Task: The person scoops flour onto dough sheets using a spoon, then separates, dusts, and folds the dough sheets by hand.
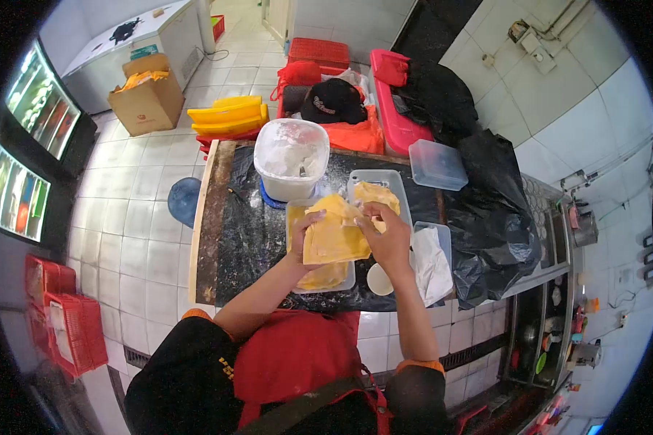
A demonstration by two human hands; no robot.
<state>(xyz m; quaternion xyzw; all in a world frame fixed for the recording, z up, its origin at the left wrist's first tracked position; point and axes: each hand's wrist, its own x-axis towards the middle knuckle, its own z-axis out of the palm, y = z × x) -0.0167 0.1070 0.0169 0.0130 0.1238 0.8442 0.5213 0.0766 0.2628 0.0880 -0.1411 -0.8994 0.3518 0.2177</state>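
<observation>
A stack of flat, square yellow dough sheets (334, 235) is held up above the table, tilted toward me. My left hand (302, 235) is closed around its left edge, with the thumb on top. At the stack's upper right, my right hand (386, 235) is closed in a pinch at the sheets' edge. Below the stack, a clear plastic container (347, 284) holds more yellow sheets and is partly hidden. Behind my right hand, another clear container (403, 187) has a folded yellow piece (376, 193) in it.
A white tub (292, 185) of white powder stands behind the stack. A small round pale cup (379, 280) and a container with white cloth or paper (432, 272) are at the right. Black plastic (490, 225) covers the right side; a clear box (438, 165) lies behind.
</observation>
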